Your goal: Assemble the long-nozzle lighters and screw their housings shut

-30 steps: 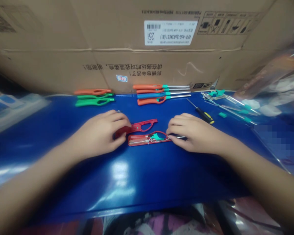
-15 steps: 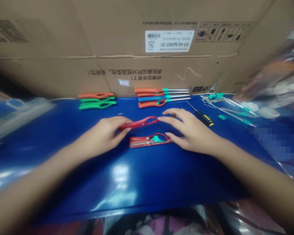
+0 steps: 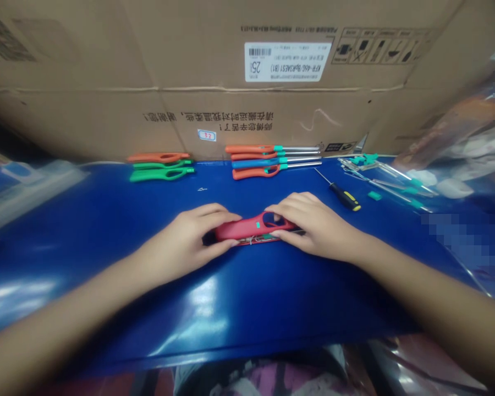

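A red plastic lighter shell [image 3: 247, 226] lies on the blue table [image 3: 239, 308], its upper half now sitting on the lower half that carries green and metal inner parts. My left hand [image 3: 192, 239] pinches the shell's left end, fingers curled round it. My right hand [image 3: 313, 223] grips the right end near the finger hole, fingers pressed on top. A thin metal tube sticks out under my right fingers.
Behind stand large cardboard boxes [image 3: 247, 77]. Against them lie orange and green handle halves [image 3: 160, 166] and several finished lighters [image 3: 272, 159]. A yellow-black screwdriver [image 3: 342, 193] and loose green-tipped metal tubes [image 3: 388, 179] lie at the right. A clear bag [image 3: 28, 187] sits left.
My hands lifted the loose red half from behind and brought it down onto the lower half with the inner parts. Both hands now hold the joined shell.
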The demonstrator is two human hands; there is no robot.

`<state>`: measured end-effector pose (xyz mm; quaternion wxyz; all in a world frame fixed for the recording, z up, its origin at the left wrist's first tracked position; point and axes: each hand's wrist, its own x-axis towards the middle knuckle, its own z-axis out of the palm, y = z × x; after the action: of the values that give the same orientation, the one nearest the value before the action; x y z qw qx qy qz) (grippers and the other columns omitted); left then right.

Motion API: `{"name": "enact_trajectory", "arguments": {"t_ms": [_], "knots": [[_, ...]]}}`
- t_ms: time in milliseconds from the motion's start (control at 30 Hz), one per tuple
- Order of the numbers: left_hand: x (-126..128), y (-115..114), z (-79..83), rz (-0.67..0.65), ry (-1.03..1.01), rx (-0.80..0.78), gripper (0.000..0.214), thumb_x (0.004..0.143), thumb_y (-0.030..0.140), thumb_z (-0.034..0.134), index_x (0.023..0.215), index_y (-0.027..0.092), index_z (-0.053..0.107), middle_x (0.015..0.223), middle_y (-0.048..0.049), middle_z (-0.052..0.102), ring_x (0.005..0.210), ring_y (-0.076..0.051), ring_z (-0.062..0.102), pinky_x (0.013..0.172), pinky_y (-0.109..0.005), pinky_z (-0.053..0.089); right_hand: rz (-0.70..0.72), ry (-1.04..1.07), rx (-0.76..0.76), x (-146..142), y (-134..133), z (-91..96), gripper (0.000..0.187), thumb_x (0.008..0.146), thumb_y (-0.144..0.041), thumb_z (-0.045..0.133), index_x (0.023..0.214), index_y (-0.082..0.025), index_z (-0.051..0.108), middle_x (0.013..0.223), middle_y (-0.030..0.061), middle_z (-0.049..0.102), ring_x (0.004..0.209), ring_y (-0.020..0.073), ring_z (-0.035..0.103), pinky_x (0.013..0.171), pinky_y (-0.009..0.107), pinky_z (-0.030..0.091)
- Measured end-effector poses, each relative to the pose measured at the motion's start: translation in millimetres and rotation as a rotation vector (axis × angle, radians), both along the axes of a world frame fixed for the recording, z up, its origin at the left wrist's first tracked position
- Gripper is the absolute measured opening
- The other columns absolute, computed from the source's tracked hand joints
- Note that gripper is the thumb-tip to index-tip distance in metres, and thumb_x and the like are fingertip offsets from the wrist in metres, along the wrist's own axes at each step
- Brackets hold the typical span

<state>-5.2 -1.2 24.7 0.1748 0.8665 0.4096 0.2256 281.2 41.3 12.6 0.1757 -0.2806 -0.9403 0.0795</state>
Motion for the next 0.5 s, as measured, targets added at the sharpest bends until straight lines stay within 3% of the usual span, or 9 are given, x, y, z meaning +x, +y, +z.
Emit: {"name": "enact_trajectory", "arguments": {"t_ms": [267,500], "knots": [[-0.5,-3.6,1.3,-0.064,0.192,0.083,0.029,0.098,0.034,0.06,0.123,0.021,0.069,0.11,-0.0067,0.071,0.101,-0.023,0.065,0.086,-0.036,0.055,0.044,-0.066,0.004,-0.4,-2.1,-1.4,0.033,0.099,-0.039,0.06,0.124,-0.018,0.065,0.118,0.0092,0.069,0.109,0.0257,0.059,0.096,0.041,0.04],[-2.2,-1.2,-2.1,-0.068,0.217,0.126,0.028,0.099,0.033,0.058,0.121,0.02,0.07,0.112,-0.0085,0.071,0.102,-0.025,0.065,0.087,-0.039,0.055,0.026,-0.084,-0.009,-0.5,-1.0,-5.5,0.032,0.099,-0.038,0.06,0.124,-0.02,0.065,0.118,0.0074,0.068,0.109,0.0244,0.059,0.094,0.04,0.04]]}}
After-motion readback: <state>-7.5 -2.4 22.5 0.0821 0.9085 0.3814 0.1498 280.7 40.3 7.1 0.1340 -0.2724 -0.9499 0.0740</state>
